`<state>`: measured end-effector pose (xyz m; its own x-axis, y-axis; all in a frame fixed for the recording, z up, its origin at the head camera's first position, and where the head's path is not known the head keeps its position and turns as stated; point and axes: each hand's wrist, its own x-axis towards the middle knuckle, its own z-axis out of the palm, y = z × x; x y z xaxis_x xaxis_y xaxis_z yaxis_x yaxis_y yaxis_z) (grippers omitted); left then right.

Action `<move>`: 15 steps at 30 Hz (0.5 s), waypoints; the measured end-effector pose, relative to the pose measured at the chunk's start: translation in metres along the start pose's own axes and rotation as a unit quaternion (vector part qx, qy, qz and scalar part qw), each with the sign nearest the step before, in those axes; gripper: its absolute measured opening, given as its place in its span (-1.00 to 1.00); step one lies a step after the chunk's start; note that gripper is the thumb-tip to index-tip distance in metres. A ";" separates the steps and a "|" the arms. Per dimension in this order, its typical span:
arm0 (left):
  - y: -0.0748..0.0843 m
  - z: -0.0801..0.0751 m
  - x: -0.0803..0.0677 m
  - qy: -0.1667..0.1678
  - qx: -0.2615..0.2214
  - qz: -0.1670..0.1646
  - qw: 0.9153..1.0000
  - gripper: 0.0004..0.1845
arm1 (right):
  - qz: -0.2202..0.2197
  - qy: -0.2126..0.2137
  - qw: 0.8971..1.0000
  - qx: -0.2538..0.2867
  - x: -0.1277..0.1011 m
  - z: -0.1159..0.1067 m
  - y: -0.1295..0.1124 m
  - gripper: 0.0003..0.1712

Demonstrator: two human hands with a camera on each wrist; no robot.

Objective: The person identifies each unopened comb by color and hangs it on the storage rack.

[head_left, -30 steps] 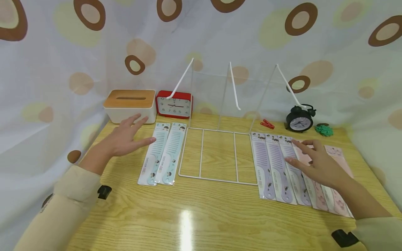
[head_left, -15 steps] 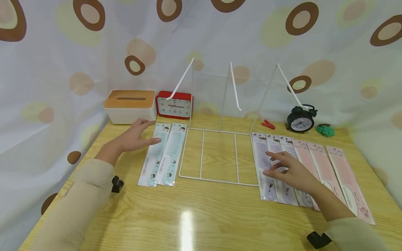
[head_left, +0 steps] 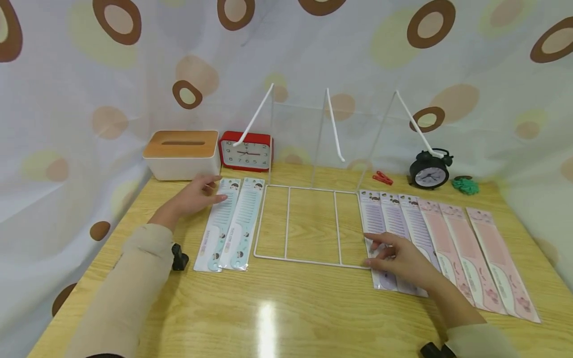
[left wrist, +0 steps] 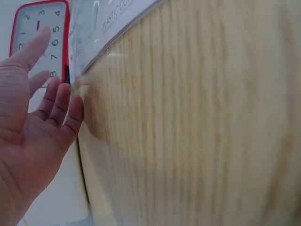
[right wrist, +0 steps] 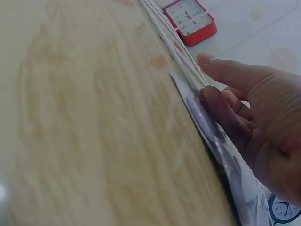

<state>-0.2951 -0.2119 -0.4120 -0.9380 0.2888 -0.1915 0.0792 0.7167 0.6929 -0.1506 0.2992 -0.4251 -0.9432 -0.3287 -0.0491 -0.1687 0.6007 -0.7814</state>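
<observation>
Two packaged teal combs [head_left: 243, 223] lie side by side left of a white wire rack [head_left: 313, 261]. My left hand [head_left: 194, 195] is at the upper end of the outer comb pack, thumb extended over it and fingers loosely bent. In the left wrist view the left hand's [left wrist: 35, 127] fingers are spread apart and hold nothing. Three packaged purple combs [head_left: 373, 214] lie right of the rack. Over their lower part hovers my right hand [head_left: 403, 256], thumb and forefinger apart near the rack's front right corner. The right wrist view shows the right hand's [right wrist: 263, 117] fingertips close to the nearest purple pack.
Three packaged pink combs [head_left: 497, 253] lie farther right. Behind stand a wood-lidded tissue box [head_left: 181, 154], a red clock [head_left: 246, 150] and a black alarm clock [head_left: 429, 170]. A red clip [head_left: 382, 178] and a green bundle [head_left: 465, 185] lie nearby. Three hooked prongs [head_left: 334, 124] rise above the rack.
My right hand has moved left from the pink packs to the purple ones nearest the rack. My left hand has shifted slightly right, and its fingers are more bent.
</observation>
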 end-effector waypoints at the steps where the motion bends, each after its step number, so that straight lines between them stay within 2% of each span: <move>1: -0.001 0.001 0.002 0.002 -0.003 0.000 1.000 -0.19 | 0.005 0.002 1.000 0.002 0.000 0.002 0.000 -0.25; 5: -0.002 0.002 0.010 -0.002 0.005 0.004 1.000 -0.23 | 0.010 0.009 1.000 -0.004 -0.001 0.005 0.002 -0.21; 9: -0.002 0.000 0.019 -0.023 0.030 0.012 0.999 -0.21 | 0.013 0.013 1.000 -0.015 -0.001 0.007 0.004 -0.18; 15: -0.004 -0.007 0.026 -0.036 0.064 0.015 0.997 -0.16 | 0.019 0.015 0.998 -0.057 0.002 0.008 0.005 -0.15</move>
<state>-0.3224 -0.2110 -0.4151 -0.9084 0.3532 -0.2237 0.1542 0.7803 0.6060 -0.1510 0.2955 -0.4339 -0.9572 -0.2837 -0.0576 -0.1627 0.6916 -0.7037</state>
